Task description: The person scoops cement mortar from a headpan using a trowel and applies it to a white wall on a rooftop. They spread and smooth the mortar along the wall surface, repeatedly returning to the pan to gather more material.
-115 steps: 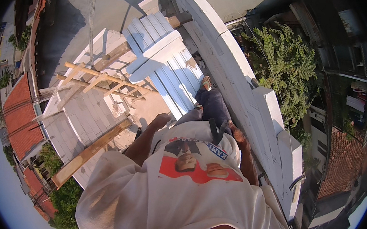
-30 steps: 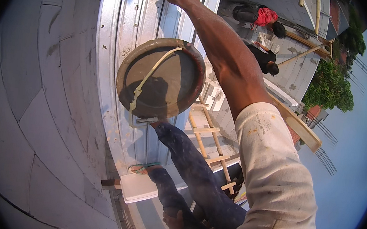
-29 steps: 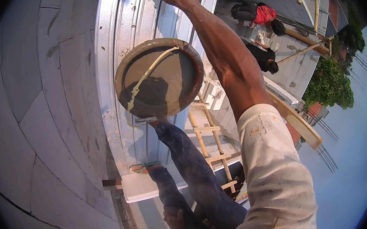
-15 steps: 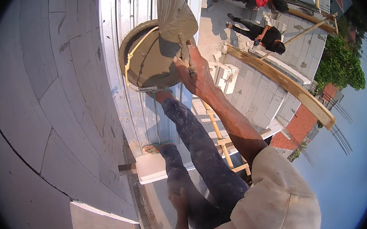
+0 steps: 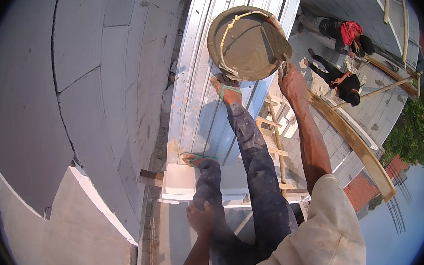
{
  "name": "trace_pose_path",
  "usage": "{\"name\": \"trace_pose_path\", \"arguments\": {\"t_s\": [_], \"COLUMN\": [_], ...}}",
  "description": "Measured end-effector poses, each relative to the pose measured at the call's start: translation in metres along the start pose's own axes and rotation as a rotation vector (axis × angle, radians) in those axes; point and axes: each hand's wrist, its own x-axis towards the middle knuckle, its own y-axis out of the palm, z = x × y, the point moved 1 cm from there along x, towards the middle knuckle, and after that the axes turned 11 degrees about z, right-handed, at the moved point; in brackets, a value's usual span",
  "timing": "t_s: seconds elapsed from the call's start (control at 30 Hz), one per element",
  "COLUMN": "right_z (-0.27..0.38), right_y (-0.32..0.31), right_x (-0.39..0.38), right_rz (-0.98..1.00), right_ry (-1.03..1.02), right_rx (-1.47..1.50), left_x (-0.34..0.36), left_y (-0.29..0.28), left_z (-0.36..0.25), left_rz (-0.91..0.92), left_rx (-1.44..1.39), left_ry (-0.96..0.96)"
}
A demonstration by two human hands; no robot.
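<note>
A round mortar-caked bucket [image 5: 213, 36] stands on a ribbed metal sheet. Wet grey mortar [image 5: 244, 47] lies inside it, and a knotted yellow rope handle [image 5: 225, 35] crosses its left side. My right hand [image 5: 292, 81] is closed round the handle of a trowel [image 5: 280, 46]. The mortar-coated blade is tilted at the bucket's right inner edge, its lower part hard to tell from the mortar. My left hand [image 5: 199, 216] rests on my left knee, fingers spread, holding nothing.
My sandalled feet are on the metal sheet [image 5: 186, 105], near a white block [image 5: 180, 180]. A light block wall [image 5: 111, 73] rises on the left. To the right are a wooden ladder [image 5: 278, 151], a long plank [image 5: 358, 137] and two people [image 5: 344, 86] lower down.
My right hand has lowered the trowel from above the bucket to its right inner edge. The view has shifted, so the bucket appears farther right and higher. My left hand still rests on my leg.
</note>
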Motion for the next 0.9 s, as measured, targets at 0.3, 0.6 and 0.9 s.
{"name": "trace_pose_path", "arguments": {"t_s": [0.3, 0.6, 0.9], "right_z": [0.021, 0.049, 0.272], "right_y": [0.042, 0.044, 0.108], "right_x": [0.006, -0.153, -0.322], "right_rz": [0.313, 0.298, 0.649], "right_ry": [0.024, -0.166, -0.726], "right_rx": [0.728, 0.997, 1.15], "left_x": [0.002, 0.011, 0.02], "left_y": [0.007, -0.005, 0.012], "left_z": [0.031, 0.067, 0.142], "left_rz": [-0.103, -0.119, -0.076], "left_rx": [-0.1, -0.238, -0.334], "left_ry": [0.054, 0.105, 0.172]}}
